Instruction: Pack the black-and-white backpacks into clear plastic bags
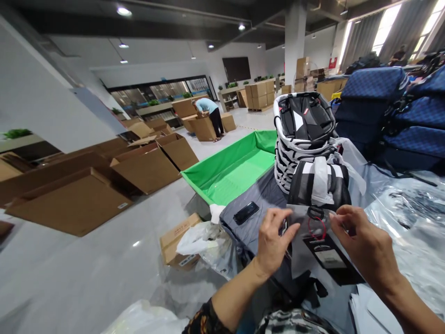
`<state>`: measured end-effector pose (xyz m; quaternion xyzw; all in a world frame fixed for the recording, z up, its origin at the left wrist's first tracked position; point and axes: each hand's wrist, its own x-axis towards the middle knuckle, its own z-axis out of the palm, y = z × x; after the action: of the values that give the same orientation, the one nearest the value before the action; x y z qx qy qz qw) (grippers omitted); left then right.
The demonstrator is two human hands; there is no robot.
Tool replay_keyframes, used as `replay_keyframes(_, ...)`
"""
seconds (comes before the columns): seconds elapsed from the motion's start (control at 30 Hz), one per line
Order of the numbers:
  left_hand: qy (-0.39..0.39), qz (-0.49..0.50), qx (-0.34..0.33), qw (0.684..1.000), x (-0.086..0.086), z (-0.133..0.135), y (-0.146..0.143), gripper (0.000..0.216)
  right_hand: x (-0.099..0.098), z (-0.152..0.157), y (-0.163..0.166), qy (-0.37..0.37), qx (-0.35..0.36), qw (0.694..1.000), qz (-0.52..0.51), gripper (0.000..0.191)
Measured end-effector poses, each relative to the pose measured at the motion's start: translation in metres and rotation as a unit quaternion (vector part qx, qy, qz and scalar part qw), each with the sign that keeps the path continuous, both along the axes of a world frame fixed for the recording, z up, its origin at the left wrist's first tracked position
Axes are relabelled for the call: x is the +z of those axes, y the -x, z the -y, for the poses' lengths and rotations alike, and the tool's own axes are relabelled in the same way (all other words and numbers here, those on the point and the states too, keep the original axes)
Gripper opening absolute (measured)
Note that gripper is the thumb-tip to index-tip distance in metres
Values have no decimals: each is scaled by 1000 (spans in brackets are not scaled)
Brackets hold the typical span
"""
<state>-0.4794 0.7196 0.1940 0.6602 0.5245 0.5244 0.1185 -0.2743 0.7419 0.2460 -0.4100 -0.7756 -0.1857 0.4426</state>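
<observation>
A small translucent plastic bag (299, 253) is stretched between my two hands in front of a black-and-white backpack (301, 188). My left hand (274, 239) has its fingers curled, with thumb and index finger at the bag's left edge. At the upper right edge, my right hand (365, 243) pinches the plastic between thumb and fingers. A black hang tag (333, 260) with a white label and a red loop (324, 227) shows at the bag. Just above the loop is a black buckle (315, 213). White wrapping covers the backpack's top handle.
Stacked black-and-white bags (306, 120) rise behind the backpack. A phone (246, 212) lies on grey fabric (264, 192), beside a green-lined bin (225, 174). Blue checked bags (373, 86) are piled at right; open cartons (146, 169) stand at left. A person (210, 111) bends over a box farther off.
</observation>
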Motion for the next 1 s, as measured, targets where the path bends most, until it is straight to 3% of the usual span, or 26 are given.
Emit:
replay_keyframes(0.1, 26, 74, 53, 995, 4, -22, -2, 48, -2, 1, -1, -20, -11, 1000, 3, 23)
replay_keyframes(0.23, 68, 157, 25, 985, 3, -37, -13, 32, -6, 2, -3, -32, -44, 998, 20, 23)
replay_keyframes(0.33, 69, 228, 33, 971, 0, -36, -19, 29, -6, 0, -7, 15, -64, 998, 23, 35)
replay_keyframes(0.43, 59, 269, 38, 961, 1, -35, -19, 23, -4, -5, -12, 97, -35, 994, -23, 44)
replay_keyframes(0.53, 23, 242, 60, 968, 9, -35, -18, 20, -1, -11, -16, 167, -2, 985, -50, 50)
replay_keyframes(0.63, -12, 180, 68, 981, 24, -36, -17, 15, 1, -14, -17, 182, 11, 982, -40, 55)
replay_keyframes(0.8, 84, 144, 7, 986, 41, -32, -16, 10, 6, -17, -19, 222, 41, 974, -30, 57)
replay_keyframes(1.0, 100, 109, 64, 987, 35, -33, -17, 5, 12, -24, -21, 285, 85, 954, -40, 54)
